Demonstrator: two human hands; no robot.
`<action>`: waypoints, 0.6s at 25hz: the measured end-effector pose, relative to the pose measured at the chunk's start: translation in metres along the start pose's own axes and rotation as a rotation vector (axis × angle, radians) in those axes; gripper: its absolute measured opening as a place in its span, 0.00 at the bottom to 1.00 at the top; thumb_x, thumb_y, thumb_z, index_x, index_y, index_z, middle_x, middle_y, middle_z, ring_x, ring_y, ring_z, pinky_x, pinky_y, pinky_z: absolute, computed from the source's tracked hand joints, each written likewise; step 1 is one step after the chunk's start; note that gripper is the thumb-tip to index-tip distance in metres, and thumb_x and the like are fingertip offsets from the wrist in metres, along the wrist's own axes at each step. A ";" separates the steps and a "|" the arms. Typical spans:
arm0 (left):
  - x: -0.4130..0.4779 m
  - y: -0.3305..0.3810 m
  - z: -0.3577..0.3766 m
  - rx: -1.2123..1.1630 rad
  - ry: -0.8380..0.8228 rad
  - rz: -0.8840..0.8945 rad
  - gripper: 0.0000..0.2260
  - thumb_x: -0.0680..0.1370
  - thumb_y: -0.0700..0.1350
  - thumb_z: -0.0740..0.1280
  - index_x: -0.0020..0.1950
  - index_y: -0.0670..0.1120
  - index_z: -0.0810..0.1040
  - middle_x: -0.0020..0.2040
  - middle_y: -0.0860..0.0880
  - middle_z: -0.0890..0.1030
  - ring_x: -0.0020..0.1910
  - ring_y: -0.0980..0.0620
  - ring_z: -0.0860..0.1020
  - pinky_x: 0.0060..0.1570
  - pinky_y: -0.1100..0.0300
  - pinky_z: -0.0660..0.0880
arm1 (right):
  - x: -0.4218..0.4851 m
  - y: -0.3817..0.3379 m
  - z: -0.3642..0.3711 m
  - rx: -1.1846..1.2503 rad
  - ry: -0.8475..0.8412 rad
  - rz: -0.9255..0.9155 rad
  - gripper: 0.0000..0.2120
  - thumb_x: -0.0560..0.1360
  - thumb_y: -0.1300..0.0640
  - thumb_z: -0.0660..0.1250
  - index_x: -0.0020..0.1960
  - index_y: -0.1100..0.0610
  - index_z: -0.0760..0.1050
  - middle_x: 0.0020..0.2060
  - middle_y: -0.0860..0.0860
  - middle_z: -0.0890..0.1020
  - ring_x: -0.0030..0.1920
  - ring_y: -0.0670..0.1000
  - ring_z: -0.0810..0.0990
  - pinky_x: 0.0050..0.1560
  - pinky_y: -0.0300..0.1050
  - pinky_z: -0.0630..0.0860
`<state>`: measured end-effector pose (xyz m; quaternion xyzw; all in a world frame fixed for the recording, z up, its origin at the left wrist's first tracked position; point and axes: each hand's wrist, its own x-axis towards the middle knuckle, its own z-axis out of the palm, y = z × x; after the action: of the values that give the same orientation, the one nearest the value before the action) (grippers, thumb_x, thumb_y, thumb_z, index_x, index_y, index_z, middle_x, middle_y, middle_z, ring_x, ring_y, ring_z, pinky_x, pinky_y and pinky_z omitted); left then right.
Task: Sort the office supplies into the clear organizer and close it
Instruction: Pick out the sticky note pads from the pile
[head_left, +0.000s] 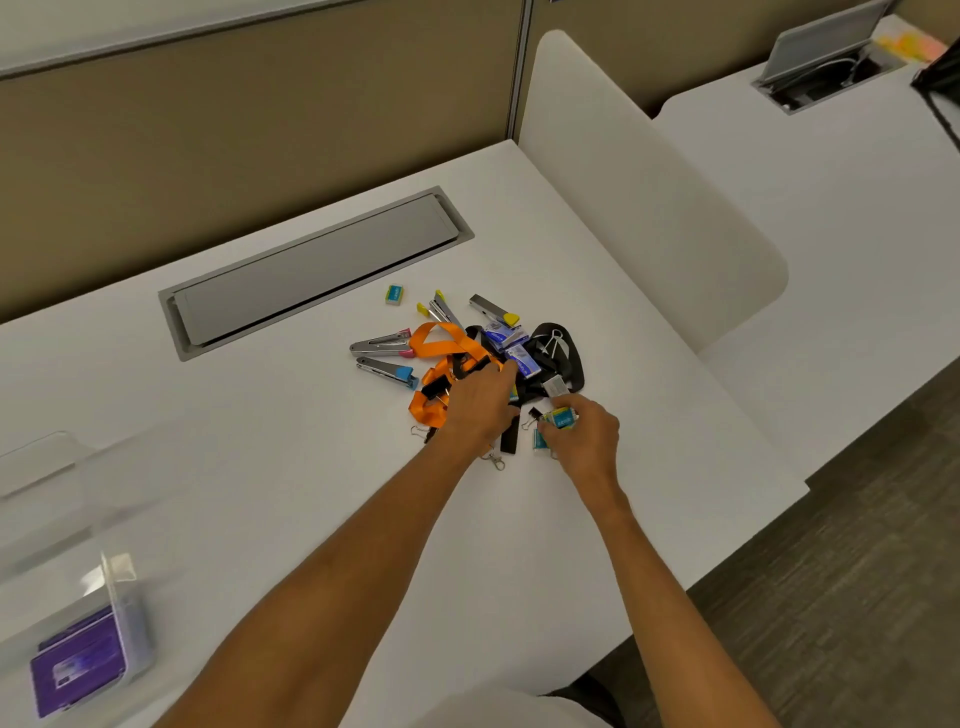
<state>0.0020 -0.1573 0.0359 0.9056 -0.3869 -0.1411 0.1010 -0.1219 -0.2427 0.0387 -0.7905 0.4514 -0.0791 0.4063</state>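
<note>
Nearest the camera, at the lower left of the white surface (291, 467), sits the clear organizer (88, 644), its lid up and a purple box inside one compartment. Both bare forearms reach forward to the pile of supplies in the middle: the left hand (480, 400) lies palm down on the orange lanyard (441, 358) with fingers curled over the black straps, though whether it grips anything cannot be told, while the right hand (584, 434) pinches a small blue and yellow box (562, 418). Around the pile lie several metal staplers (382, 344), blue staple boxes (511, 343), and one small box (395, 294) well apart beside the grey cable hatch (311, 267).
</note>
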 end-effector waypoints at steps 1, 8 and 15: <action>0.001 0.000 0.002 0.006 -0.005 0.010 0.21 0.76 0.51 0.69 0.66 0.47 0.68 0.57 0.45 0.78 0.52 0.47 0.77 0.41 0.56 0.71 | 0.000 0.005 -0.004 0.016 -0.009 0.009 0.18 0.69 0.63 0.77 0.58 0.58 0.80 0.57 0.56 0.81 0.55 0.54 0.82 0.54 0.46 0.81; -0.027 -0.009 0.003 -1.223 0.024 -0.415 0.15 0.77 0.51 0.69 0.59 0.45 0.75 0.46 0.46 0.80 0.39 0.54 0.78 0.38 0.59 0.78 | 0.000 0.028 -0.023 0.035 -0.201 0.032 0.18 0.71 0.65 0.74 0.58 0.52 0.80 0.59 0.54 0.78 0.56 0.56 0.81 0.51 0.52 0.83; -0.071 -0.020 0.003 -2.126 0.012 -0.768 0.07 0.78 0.38 0.61 0.51 0.38 0.77 0.46 0.39 0.83 0.44 0.42 0.83 0.42 0.52 0.82 | -0.014 0.015 0.005 -0.406 -0.270 -0.174 0.23 0.76 0.62 0.69 0.70 0.58 0.71 0.65 0.55 0.69 0.63 0.56 0.75 0.62 0.44 0.75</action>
<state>-0.0325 -0.0927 0.0396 0.4200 0.2339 -0.4160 0.7719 -0.1378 -0.2329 0.0280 -0.8950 0.3300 0.0847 0.2878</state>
